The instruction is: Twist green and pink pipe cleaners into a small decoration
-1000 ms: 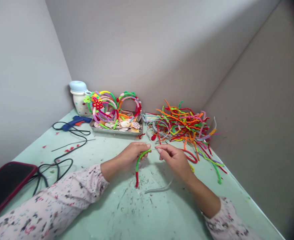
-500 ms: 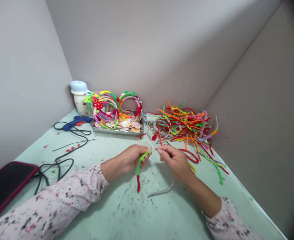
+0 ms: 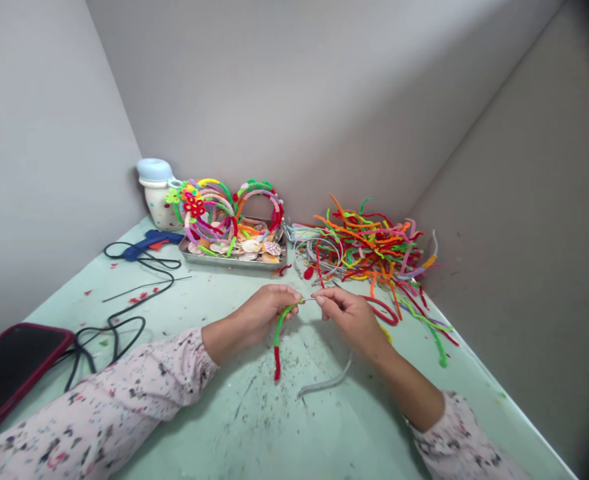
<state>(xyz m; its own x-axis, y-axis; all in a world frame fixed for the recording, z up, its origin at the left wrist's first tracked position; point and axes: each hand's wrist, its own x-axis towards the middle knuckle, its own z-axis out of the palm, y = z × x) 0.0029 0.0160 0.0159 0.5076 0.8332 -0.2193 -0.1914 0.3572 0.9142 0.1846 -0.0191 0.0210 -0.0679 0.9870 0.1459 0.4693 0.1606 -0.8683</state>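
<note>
My left hand point(image 3: 264, 313) is closed in a pinch on a green-and-red pipe cleaner point(image 3: 277, 340), whose red end hangs down over the table. Just to its right, my right hand point(image 3: 349, 317) pinches a thin grey wire point(image 3: 311, 299) between thumb and forefinger. This wire spans the short gap between the hands and meets the green tip at my left fingertips. Whether it runs inside the green piece is too small to tell. A grey strand point(image 3: 327, 383) comes out below my right hand and curves onto the table; its link to the pinched wire is hidden.
A metal tray point(image 3: 234, 263) of shells holds colourful wrapped hoops point(image 3: 209, 210). Behind my right hand lies a heap of pipe cleaners point(image 3: 374, 240) beside coiled grey wire point(image 3: 319, 257). Leftward are a lidded cup point(image 3: 159, 200), a blue glue gun point(image 3: 149, 244), black cable point(image 3: 117, 320) and a phone point(image 3: 19, 373).
Both hands keep their pinches with hardly any movement. A little more grey wire shows between the fingertips. The whole view has shifted slightly.
</note>
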